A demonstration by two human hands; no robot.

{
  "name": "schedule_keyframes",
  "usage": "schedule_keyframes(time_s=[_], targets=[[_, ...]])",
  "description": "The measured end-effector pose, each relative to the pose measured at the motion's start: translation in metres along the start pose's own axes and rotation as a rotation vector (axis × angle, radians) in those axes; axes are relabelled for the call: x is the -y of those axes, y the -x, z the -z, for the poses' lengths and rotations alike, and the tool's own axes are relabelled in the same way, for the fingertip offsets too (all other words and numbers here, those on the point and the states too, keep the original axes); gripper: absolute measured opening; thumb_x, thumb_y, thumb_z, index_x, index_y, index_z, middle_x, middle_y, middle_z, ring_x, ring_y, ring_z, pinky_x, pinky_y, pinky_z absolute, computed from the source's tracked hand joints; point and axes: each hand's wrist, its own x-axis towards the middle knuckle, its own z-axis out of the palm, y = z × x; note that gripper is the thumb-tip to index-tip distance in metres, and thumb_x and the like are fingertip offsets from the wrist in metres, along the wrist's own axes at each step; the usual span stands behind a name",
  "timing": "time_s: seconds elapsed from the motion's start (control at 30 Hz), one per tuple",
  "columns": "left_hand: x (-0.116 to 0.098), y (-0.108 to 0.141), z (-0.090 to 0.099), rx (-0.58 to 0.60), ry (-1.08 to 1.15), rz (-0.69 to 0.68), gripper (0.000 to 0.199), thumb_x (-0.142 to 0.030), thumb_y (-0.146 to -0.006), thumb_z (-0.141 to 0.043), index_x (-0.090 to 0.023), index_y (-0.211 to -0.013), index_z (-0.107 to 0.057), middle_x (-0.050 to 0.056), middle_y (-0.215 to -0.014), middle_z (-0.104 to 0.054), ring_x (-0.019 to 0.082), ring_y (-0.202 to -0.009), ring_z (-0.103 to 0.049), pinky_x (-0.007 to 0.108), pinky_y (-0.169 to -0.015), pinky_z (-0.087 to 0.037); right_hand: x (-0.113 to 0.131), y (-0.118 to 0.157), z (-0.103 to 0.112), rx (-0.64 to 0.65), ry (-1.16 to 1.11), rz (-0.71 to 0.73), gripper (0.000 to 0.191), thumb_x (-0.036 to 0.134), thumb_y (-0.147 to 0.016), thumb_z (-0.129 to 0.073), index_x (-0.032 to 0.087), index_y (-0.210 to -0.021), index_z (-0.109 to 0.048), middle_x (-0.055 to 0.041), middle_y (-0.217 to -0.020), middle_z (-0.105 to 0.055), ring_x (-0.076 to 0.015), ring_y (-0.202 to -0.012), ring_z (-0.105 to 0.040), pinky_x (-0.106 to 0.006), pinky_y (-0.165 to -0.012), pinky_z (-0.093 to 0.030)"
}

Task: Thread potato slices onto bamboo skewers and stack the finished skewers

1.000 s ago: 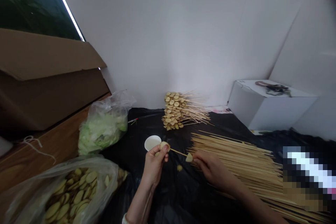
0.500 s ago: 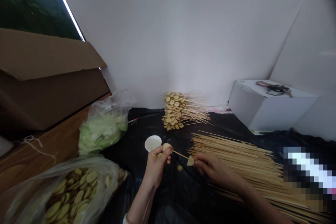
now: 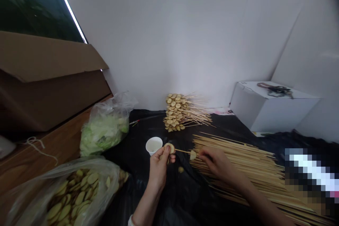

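My left hand [image 3: 159, 166] is closed, pinching a round pale potato slice [image 3: 170, 147] between thumb and fingers; part of another slice shows beneath. A thin wooden skewer [image 3: 182, 151] runs from that slice toward my right hand [image 3: 217, 164]. A second potato slice [image 3: 193, 154] sits on the skewer just short of the right fingertips. Those right fingers are pinched together at the skewer's rear end, which they mostly hide. Right behind the left fingers stands a white paper cup [image 3: 154, 145]. On the black sheet between the hands lies a small yellowish piece [image 3: 180, 170].
Loose skewers [image 3: 238, 162] spread under and beyond my right forearm. Against the wall lies a stack of skewered potato slices [image 3: 174, 111]. At left are an open bag of slices [image 3: 111, 169] and a bag of green leaves [image 3: 103, 130]. A white box [image 3: 286, 113] stands right.
Both hands have shifted slightly, the right one up and to the right. The skewer now lies flatter, and the slice in my left hand faces the camera more.
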Motion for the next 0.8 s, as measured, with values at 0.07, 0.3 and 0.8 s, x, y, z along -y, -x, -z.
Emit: schedule_keyframes(time_s=[0.07,0.3,0.8], targets=[[-0.001,-0.001,0.001,-0.003,-0.003,0.008,0.031,-0.043,-0.069,-0.074,-0.012,-0.076,-0.072,0.005,-0.071,-0.067,0.01,-0.056,-0.053,0.02,-0.053,-0.043,0.002,0.003,-0.004,-0.022,0.085,0.049,0.026,0.022,-0.095,-0.038,0.019,-0.075,-0.053,-0.0023,-0.072,-0.06,-0.0149,-0.066,-0.053,-0.027,-0.064,-0.039],[0.0,-0.003,0.004,-0.008,-0.003,0.02,0.03,-0.041,-0.068,-0.075,-0.011,-0.072,-0.072,0.005,-0.066,-0.066,0.009,-0.053,-0.053,0.019,-0.052,-0.042,0.005,0.005,-0.011,0.044,0.088,0.05,0.028,0.021,-0.096,-0.036,0.02,-0.072,-0.05,-0.0013,-0.07,-0.058,-0.0142,-0.064,-0.051,-0.025,-0.062,-0.036],[0.005,-0.003,0.005,0.017,0.009,0.034,0.028,-0.038,-0.071,-0.074,-0.01,-0.074,-0.071,0.006,-0.068,-0.067,0.008,-0.055,-0.054,0.017,-0.051,-0.043,0.009,0.008,-0.014,0.027,0.066,0.034,0.028,0.021,-0.095,-0.036,0.02,-0.069,-0.044,0.0003,-0.067,-0.054,-0.0131,-0.061,-0.047,-0.025,-0.059,-0.031]])
